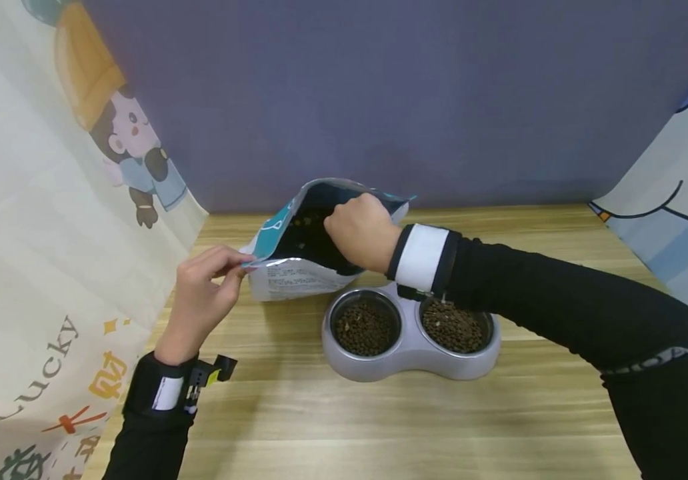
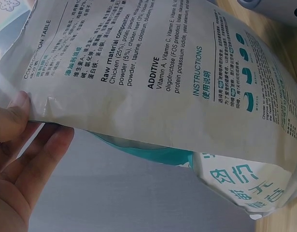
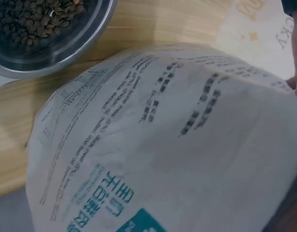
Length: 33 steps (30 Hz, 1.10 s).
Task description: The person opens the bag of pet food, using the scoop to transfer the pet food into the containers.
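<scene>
The left forearm rises from the lower left in a black sleeve (image 1: pixel 146 443), slanting up and to the right, and its hand turns inward at the wrist. That left hand (image 1: pixel 207 287) is clamped by thumb and fingertips on the left corner of the pet food bag (image 1: pixel 302 280); the left wrist view shows the thumb against the printed panel and the fingers behind the edge.

The right arm comes in from the lower right, elbow bent, its forearm running up and to the left over part of the right bowl (image 1: pixel 488 330). A white band (image 1: pixel 421 257) circles its wrist. The right hand (image 1: pixel 361 230) reaches into the bag's mouth with the back of the hand uppermost; its fingers are hidden, so I cannot tell whether they are together, apart or gripping something.

The bag sits on the wood-grain surface (image 1: pixel 320 427), behind the 2-bowl feeder (image 1: pixel 407 360) and mostly to its left, its mouth spread wide. Pieces of kibble show in the dark interior. Brown kibble also lies in the feeder's right bowl and left bowl (image 1: pixel 374 297). A blue-grey backdrop (image 1: pixel 380 100) stands behind, with a printed curtain (image 1: pixel 20 253) at the left.
</scene>
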Available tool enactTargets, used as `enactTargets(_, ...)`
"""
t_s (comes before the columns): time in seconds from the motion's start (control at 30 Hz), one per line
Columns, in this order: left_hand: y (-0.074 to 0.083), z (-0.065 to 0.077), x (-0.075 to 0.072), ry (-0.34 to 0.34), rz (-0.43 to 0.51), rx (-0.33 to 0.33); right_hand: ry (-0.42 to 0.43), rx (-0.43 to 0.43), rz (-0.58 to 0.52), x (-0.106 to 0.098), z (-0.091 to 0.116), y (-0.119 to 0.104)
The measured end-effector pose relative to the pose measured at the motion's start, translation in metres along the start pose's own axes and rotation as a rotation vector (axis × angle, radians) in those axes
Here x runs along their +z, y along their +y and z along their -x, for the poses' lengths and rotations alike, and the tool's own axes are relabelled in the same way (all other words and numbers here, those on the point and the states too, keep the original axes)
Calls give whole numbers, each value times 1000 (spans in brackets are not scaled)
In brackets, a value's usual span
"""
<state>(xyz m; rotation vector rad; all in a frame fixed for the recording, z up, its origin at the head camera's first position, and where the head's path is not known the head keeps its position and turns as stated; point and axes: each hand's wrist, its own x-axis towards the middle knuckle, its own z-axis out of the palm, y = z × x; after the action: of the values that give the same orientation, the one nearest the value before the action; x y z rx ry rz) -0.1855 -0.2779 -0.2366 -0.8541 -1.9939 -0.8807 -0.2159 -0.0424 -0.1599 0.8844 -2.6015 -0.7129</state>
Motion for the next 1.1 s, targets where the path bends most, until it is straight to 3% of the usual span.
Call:
enactTargets(0.17, 1, 1, -1, 7, -2, -4, -32, 3, -111, 5, 3, 7)
enactTargets(0.43, 1, 2, -1, 0, -12, -11, 13, -15, -212, 9, 2, 10)
enactTargets(0.87, 1, 3, -2, -2, 0, -15, -178, 78, -396, 6, -9, 15)
enactTargets(1.1, 0, 2, -1, -1, 8, -12, -218, 113, -502, 7, -11, 14)
